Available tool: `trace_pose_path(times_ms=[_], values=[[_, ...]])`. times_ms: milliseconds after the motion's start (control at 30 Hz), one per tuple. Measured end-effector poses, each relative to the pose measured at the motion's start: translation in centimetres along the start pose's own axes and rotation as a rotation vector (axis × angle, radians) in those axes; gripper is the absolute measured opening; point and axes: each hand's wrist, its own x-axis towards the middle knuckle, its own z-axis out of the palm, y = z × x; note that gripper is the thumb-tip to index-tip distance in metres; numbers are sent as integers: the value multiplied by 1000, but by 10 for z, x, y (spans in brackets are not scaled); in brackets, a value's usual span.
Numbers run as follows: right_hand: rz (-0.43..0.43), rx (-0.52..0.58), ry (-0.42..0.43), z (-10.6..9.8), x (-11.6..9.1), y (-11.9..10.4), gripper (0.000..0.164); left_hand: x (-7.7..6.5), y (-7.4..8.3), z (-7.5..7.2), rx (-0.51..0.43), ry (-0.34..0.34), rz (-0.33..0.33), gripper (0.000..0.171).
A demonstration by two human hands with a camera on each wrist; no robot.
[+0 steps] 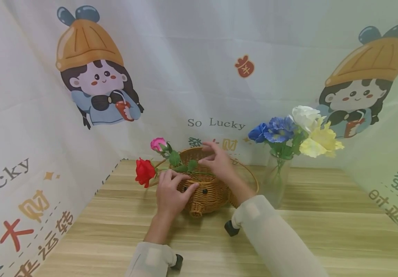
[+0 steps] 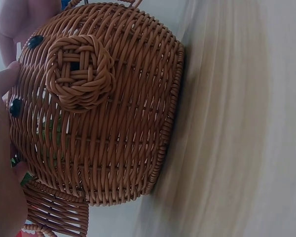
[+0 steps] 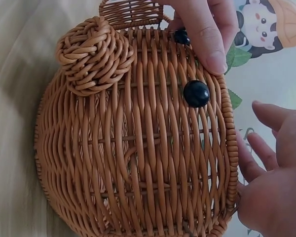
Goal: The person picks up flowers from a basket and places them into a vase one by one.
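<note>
Wicker pig basket (image 1: pixel 206 188) sits on the surface (image 1: pixel 323 231). Left hand (image 1: pixel 169 192) fingers curl on its front; right hand (image 1: pixel 219 163) fingers spread over the rim. Risk: pressure tips it, spilling the red rose (image 1: pixel 144 172).

a glass vase (image 1: pixel 278 181) stands on a pale wooden table (image 1: pixel 323 238), to the right of centre. it holds a bunch of flowers: two blue flowers (image 1: pixel 271 130), a white flower (image 1: pixel 305 116) at the top and yellow flowers (image 1: pixel 321 143) on the right, with green stems showing through the glass. a white cloth backdrop (image 1: pixel 192 69) wraps round the back and both sides, printed with cartoon girls in orange hats (image 1: pixel 96 73) and the words "so lucky" (image 1: pixel 216 123).
</note>
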Motion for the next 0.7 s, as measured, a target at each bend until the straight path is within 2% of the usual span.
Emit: trace_pose_path(times_ms=[300, 467, 700], values=[[47, 5, -151, -1, 7, 6, 84, 0, 0, 0, 5, -10, 3, 34], [106, -18, -246, -4, 8, 8, 88, 0, 1, 1, 5, -13, 2, 34], [133, -123, -346, -3, 9, 6, 90, -1, 1, 2, 2, 8, 12, 34]])
